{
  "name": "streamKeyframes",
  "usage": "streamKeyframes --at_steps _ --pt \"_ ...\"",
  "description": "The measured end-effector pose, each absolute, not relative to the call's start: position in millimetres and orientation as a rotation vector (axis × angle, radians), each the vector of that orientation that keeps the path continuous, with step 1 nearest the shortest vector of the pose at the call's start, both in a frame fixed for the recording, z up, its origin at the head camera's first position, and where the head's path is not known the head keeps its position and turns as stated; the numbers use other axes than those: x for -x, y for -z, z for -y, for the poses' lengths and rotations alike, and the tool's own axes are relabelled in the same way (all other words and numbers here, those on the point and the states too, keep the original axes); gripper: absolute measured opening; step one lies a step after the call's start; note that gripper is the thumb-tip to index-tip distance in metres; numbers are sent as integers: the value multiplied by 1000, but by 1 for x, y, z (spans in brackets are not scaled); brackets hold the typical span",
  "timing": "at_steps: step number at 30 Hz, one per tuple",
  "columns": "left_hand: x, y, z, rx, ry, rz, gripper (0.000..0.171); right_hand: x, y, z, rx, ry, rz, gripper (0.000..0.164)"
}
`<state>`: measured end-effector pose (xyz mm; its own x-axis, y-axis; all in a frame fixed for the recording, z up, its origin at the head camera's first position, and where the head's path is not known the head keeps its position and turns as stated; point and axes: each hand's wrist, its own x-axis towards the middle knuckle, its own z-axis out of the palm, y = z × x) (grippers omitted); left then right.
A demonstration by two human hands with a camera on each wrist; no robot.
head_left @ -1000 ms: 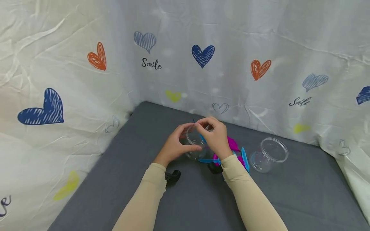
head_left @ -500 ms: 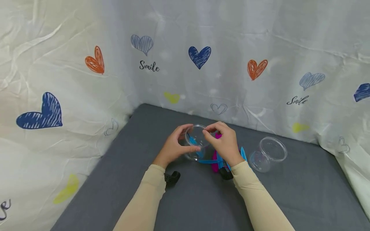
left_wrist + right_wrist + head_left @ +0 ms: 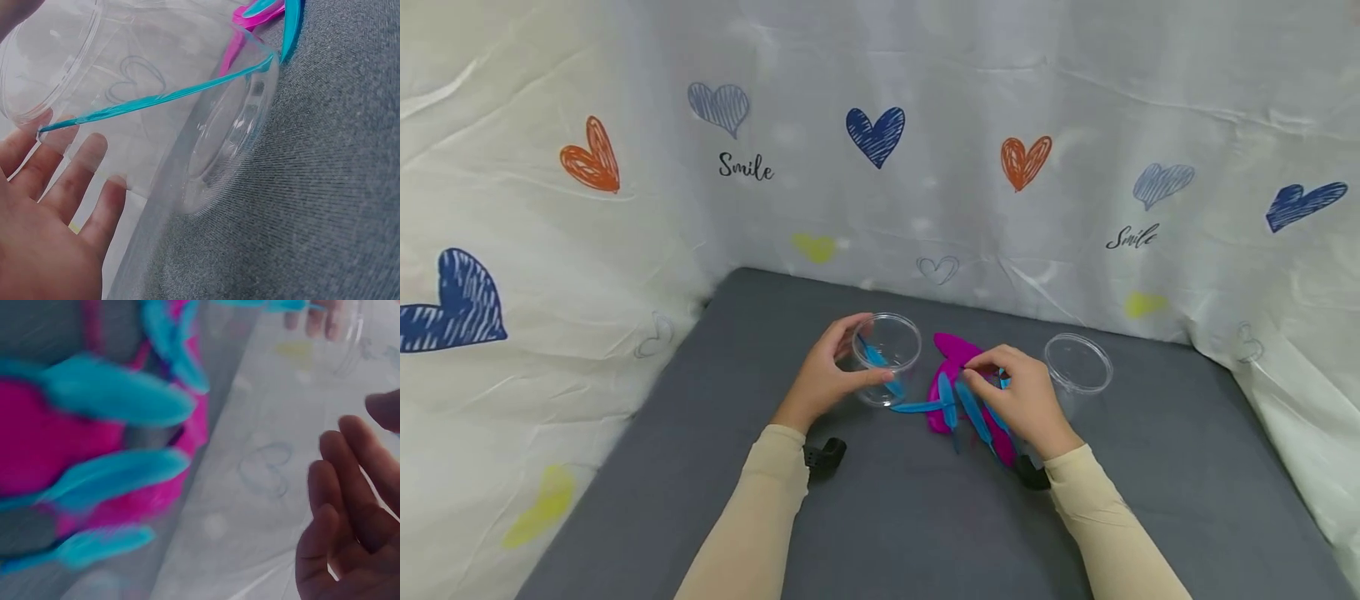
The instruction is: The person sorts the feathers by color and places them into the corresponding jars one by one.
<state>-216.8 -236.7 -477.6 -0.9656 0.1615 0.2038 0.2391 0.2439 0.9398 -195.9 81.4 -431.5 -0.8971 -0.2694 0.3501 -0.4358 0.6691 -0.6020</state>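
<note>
Head view: clear cup [image 3: 902, 353] stands mid-tabletop [image 3: 887, 517], left hand [image 3: 824, 375] fingers gripping its side, one blue feather [image 3: 156, 101] leaning inside.
Right hand [image 3: 1021, 398]: fingers loosely bent, apparently holding nothing, near loose feathers [image 3: 972, 408] at the cup's four o'clock.
Feather handling: probably very light, soft, easily bent; best pinched by the quill.
Cup handling: likely light, thin, slippery; hold gently around the wall.
Three o'clock: second cup [image 3: 1078, 367].
Surface: grey cloth.
Twelve o'clock: white curtain [image 3: 947, 192], heart prints.

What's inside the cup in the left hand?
Inside the cup, one blue feather stands at a slant; I see nothing else there. The left hand covers part of the cup's side, so anything small behind it is hidden.
</note>
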Motion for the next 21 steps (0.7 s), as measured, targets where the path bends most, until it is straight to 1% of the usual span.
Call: streamKeyframes --at_steps 6,9,13,17,21 --pt "219 475 240 377 1841 2419 89 180 445 -100 -579 -910 2770 8" --pt "220 475 240 381 1840 2415 89 171 449 -108 -530 -856 2813 7" --pt "220 476 239 384 1842 2415 89 159 455 -120 -355 -792 2880 7" --pt "220 478 237 386 1848 2424 89 150 461 -132 -147 -771 2934 11" --pt "218 479 234 383 1854 2431 89 146 467 -144 -3 -707 2935 16"
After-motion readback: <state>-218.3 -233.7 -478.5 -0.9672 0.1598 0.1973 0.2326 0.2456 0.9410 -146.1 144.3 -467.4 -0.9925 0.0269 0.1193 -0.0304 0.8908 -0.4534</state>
